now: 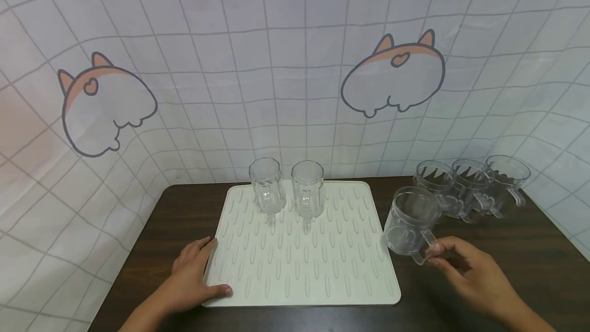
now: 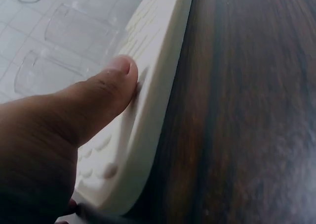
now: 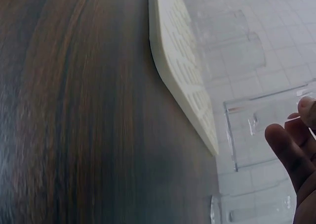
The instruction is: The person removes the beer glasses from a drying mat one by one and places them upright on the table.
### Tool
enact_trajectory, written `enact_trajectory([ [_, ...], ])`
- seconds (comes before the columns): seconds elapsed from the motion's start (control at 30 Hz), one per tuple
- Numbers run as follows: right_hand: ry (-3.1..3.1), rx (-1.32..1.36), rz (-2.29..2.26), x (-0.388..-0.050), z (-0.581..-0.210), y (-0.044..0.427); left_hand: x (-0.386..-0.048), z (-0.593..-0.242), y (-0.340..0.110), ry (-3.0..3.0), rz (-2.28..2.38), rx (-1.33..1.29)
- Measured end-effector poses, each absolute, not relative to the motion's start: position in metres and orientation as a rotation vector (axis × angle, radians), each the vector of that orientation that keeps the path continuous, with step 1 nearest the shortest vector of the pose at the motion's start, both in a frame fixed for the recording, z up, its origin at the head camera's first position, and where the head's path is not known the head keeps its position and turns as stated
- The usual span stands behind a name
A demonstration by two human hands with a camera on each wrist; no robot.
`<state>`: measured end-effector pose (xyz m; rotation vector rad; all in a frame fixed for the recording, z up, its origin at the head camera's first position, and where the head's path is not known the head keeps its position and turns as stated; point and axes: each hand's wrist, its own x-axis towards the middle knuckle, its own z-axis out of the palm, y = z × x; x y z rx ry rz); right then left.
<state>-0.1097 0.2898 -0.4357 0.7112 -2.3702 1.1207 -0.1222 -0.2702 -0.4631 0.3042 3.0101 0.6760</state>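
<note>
Dark wooden table (image 1: 154, 232) with a white ridged mat (image 1: 301, 257) and three clear mugs (image 1: 472, 184).

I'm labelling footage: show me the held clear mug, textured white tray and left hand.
Held clear mug (image 1: 407, 225): head view, on its body.
Textured white tray (image 1: 301, 268): head view, on its bare front area.
Left hand (image 1: 191, 273): head view, on its back.

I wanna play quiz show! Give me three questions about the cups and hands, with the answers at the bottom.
1. How many clear mugs stand on the white mat?
2. Fill in the missing word: the right hand pinches another clear mug by its ____.
3. True or false: the left hand touches the white mat.

Key:
1. Two.
2. Handle.
3. True; its thumb lies on top, near a corner.
</note>
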Motion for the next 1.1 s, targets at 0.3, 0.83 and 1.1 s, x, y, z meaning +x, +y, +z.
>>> enact_trajectory([
  [0.3, -2.44, 0.64, 1.125, -0.102, -0.432, 0.309, -0.121, -0.464, -0.276, 2.941, 0.668, 0.315],
  [0.83, -2.607, 0.563, 1.072, -0.09, -0.429, 0.341, -0.121, -0.463, -0.28, 2.889, 0.621, 0.33],
  [1.1, -2.626, 0.515, 1.053, -0.09, -0.431, 0.356, -0.121, -0.462, -0.281, 2.876, 0.632, 0.345],
])
